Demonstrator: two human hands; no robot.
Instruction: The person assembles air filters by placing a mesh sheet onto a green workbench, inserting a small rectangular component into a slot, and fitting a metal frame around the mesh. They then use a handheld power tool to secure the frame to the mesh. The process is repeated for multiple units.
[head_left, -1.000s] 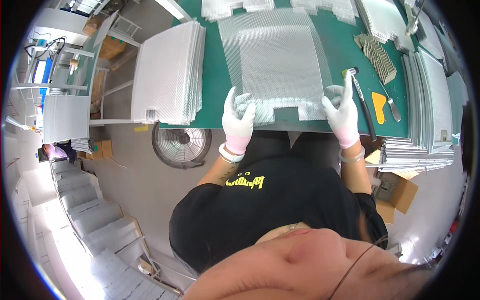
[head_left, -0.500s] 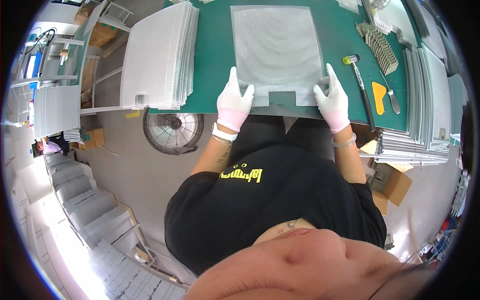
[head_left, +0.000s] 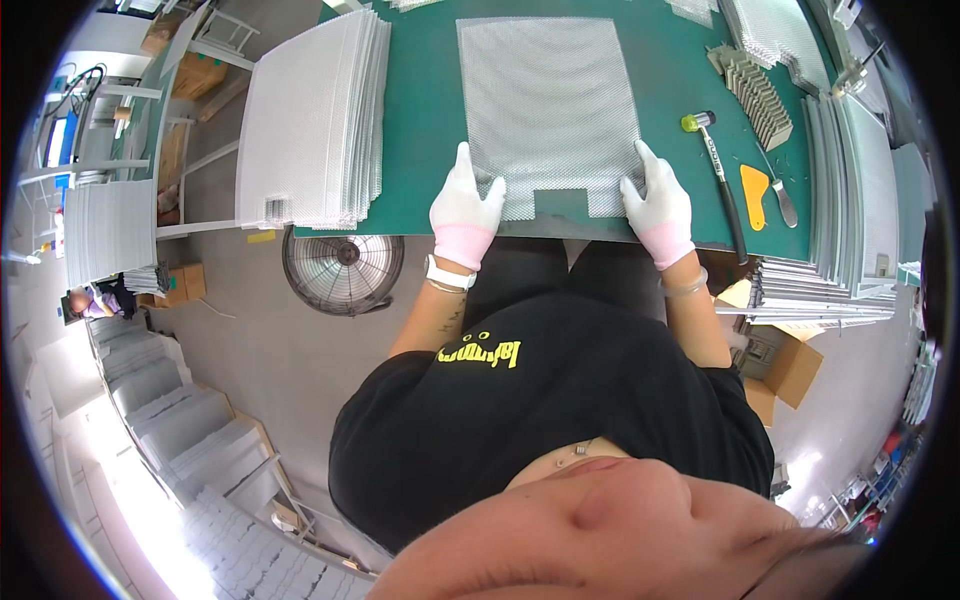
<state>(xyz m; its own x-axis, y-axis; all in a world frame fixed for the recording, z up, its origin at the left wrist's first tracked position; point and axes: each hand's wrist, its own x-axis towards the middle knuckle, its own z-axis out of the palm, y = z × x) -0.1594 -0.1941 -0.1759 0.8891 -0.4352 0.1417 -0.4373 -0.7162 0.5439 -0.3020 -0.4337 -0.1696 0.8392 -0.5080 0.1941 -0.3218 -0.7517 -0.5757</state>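
A silver metal mesh sheet [head_left: 550, 110] lies on the green tabletop in front of me, with a rectangular notch in its near edge. At its near left corner is my left hand [head_left: 465, 210] in a white glove with a pink cuff. Its fingers point forward along the side edge, and the thumb rests apart, over the mesh. My right hand [head_left: 657, 205], gloved alike, is at the near right corner, fingers stretched forward against the edge and thumb spread inward. Both hands look open, touching the sheet from its two sides. Any fingertips under the edges are hidden.
A tall stack of mesh sheets [head_left: 310, 120] stands at the left. To the right lie a mallet [head_left: 720, 175], a yellow scraper [head_left: 754, 195], a small handled tool [head_left: 785, 203] and a row of metal brackets [head_left: 757, 95]. More panels [head_left: 850, 190] lean beyond. A fan [head_left: 343, 270] stands below.
My right hand has shifted slightly inward along the sheet's right edge, its fingers closer to the mesh. The whole view has tilted a little; the sheet keeps its place on the table.
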